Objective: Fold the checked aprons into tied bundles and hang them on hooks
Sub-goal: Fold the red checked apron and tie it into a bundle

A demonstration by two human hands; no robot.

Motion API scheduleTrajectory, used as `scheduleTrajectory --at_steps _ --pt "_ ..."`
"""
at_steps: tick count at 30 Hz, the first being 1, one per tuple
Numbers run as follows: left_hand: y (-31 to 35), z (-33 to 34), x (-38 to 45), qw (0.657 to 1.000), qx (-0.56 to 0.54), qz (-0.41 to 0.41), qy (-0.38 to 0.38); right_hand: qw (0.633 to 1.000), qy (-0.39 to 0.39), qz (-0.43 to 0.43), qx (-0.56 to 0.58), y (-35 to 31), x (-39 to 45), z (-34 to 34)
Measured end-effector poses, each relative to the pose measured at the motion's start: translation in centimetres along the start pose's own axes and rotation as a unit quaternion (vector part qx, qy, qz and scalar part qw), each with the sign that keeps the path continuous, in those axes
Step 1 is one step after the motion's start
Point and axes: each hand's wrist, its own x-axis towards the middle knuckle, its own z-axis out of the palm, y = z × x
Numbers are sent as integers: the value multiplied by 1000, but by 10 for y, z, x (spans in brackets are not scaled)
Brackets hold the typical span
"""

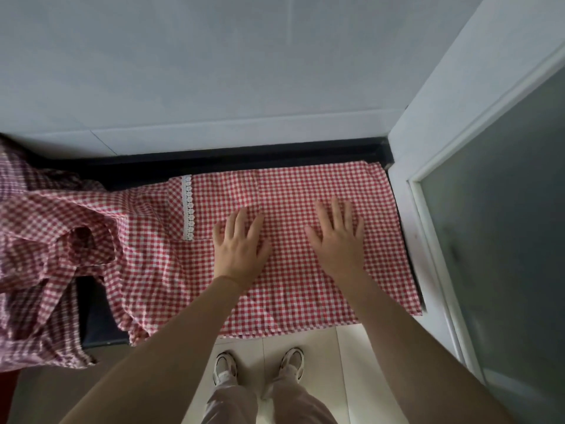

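Observation:
A red-and-white checked apron (305, 289) lies spread flat on a dark counter, its right edge against the door frame. A white lace strip (187, 207) runs across its left part. My left hand (240, 246) and my right hand (337, 237) both rest palm down on the cloth with fingers straight and spread, about a hand's width apart. More checked apron cloth (46, 240) lies crumpled in a heap at the left, hanging over the counter's front edge.
The dark counter (232, 162) meets a pale tiled wall (244, 71) at the back. A white-framed door with frosted glass (495, 224) stands close on the right. My shoes (260, 367) stand on the light tiled floor below the counter edge.

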Motion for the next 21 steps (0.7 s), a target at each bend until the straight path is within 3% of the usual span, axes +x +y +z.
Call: scheduleTrajectory --at_steps 3,6,12,21 --pt "5 -19 -5 1000 -20 -3 -12 997 -25 70 9 14 4 -20" --pt "-2 -48 -20 1000 -19 -13 -17 996 -35 84 24 3 -2 -42" --pt "-63 -94 -51 994 -60 -86 11 996 -18 12 82 -83 -29 -71" --pt "-220 -139 -91 981 -90 -150 79 985 53 -136 95 -266 -47 -74"
